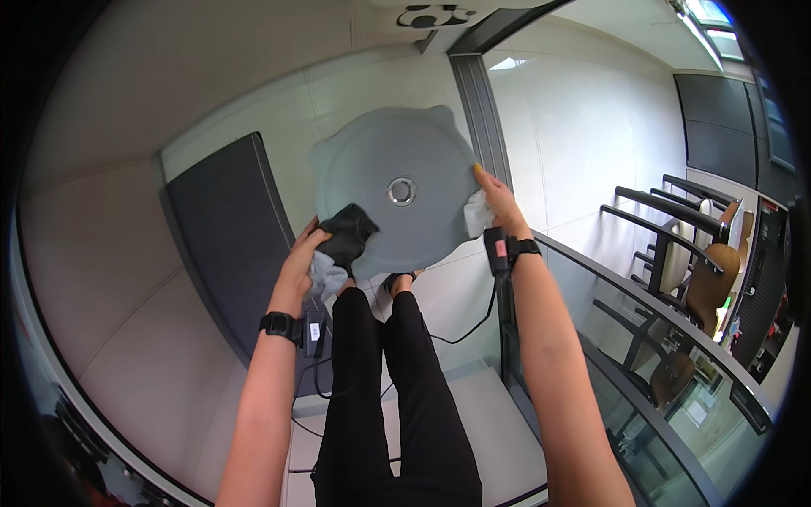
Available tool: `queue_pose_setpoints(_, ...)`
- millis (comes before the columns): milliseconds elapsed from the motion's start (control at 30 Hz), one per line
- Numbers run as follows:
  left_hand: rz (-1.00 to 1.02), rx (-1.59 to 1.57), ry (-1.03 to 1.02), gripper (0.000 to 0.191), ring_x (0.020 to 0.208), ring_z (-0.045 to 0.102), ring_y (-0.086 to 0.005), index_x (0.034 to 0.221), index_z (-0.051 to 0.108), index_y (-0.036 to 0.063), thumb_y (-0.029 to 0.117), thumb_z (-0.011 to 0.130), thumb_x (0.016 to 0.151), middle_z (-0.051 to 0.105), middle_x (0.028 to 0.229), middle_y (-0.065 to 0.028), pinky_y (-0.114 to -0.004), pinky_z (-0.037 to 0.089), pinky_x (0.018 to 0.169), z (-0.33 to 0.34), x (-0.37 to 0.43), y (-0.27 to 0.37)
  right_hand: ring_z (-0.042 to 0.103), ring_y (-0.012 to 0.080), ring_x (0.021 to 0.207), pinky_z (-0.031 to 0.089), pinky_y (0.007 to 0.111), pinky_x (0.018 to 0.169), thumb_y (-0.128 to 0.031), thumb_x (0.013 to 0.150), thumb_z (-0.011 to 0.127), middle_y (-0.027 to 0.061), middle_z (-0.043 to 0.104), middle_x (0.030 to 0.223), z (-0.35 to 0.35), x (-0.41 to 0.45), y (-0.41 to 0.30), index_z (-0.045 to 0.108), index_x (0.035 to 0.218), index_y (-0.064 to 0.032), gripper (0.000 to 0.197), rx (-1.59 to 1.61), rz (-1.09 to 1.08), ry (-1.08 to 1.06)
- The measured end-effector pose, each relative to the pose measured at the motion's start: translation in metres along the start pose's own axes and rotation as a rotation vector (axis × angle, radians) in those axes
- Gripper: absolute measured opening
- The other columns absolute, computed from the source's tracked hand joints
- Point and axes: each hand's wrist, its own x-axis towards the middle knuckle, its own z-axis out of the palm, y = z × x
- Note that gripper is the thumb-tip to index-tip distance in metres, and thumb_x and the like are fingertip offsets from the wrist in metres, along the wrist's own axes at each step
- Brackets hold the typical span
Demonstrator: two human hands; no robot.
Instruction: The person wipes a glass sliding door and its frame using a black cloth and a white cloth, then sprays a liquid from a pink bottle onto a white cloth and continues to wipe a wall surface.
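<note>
A wide grey plastic basin (424, 142) with rounded lobes on its rim and a shiny round fitting (402, 191) in the middle is in front of me, above the floor. My right hand (500, 199) grips its right rim with the thumb on top. A crumpled white cloth (476, 214) is pinned under that palm. At the lower left rim, my left hand (303, 256) holds a dark cloth (350, 234) and a pale grey-blue cloth (327, 275). The dark cloth overlaps the basin; whether those fingers also touch the rim is hidden.
A dark grey panel (228, 228) lies to the left, beside a pale wall (114, 272). On the right stands a metal-framed glass panel (640, 285), with chairs (681, 253) and a desk (763, 279) beyond. A metal floor track (485, 120) runs past the basin. Cables (472, 333) hang from my wrist devices.
</note>
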Motion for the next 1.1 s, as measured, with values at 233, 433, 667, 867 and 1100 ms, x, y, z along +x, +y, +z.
queue_pose_setpoints(233,0.117,0.010,-0.259,0.056,0.122,0.045,-0.0199,0.139,0.039,0.0057,0.003,0.041,0.083,0.041,0.140,-0.0112,-0.027,0.036,0.099,0.018,-0.042,0.020,0.058,0.0095,0.068,0.046,0.026,0.062,-0.029,0.088,0.061,0.0053,0.068,0.075,-0.041,-0.058,0.013,0.069,0.092,0.0020,0.032,-0.303,-0.297,0.376)
queue_pose_setpoints(433,0.187,0.021,-0.391,0.049,0.113,0.054,-0.0257,0.128,0.047,-0.0034,0.003,0.038,0.080,0.052,0.126,-0.0156,-0.035,0.044,0.096,0.055,-0.107,0.063,0.038,0.0061,0.054,0.032,0.025,0.050,-0.020,0.091,0.053,0.0001,0.047,0.057,-0.075,-0.241,-0.025,0.063,0.079,-0.0013,0.024,-0.390,-0.510,0.572)
queue_pose_setpoints(667,0.195,0.108,-0.532,0.051,0.102,0.059,-0.0271,0.125,0.047,-0.0036,0.004,0.038,0.076,0.055,0.120,-0.0172,-0.036,0.049,0.089,0.163,-0.176,0.096,0.058,0.0338,0.056,0.039,0.042,0.049,-0.021,0.096,0.044,0.0151,0.057,0.061,-0.197,-0.468,-0.102,0.051,0.080,-0.0045,0.024,-0.485,-0.636,1.477)
queue_pose_setpoints(867,0.262,0.092,-0.633,0.049,0.103,0.059,-0.0251,0.127,0.046,-0.0016,0.009,0.042,0.079,0.055,0.118,-0.0158,-0.034,0.049,0.089,0.283,-0.228,0.091,0.057,0.0386,0.056,0.041,0.046,0.051,-0.024,0.094,0.046,0.0163,0.058,0.059,-0.257,-0.539,-0.157,0.051,0.085,-0.0055,0.022,-0.689,-0.504,1.843)
queue_pose_setpoints(1100,0.220,-0.020,-0.649,0.050,0.099,0.060,-0.0237,0.129,0.046,0.0034,0.011,0.044,0.079,0.055,0.115,-0.0130,-0.034,0.050,0.086,0.390,-0.255,0.053,0.055,0.0363,0.048,0.040,0.044,0.042,-0.020,0.090,0.054,0.0153,0.054,0.051,-0.298,-0.546,-0.168,0.047,0.075,-0.0059,0.022,-0.952,-0.461,1.757)
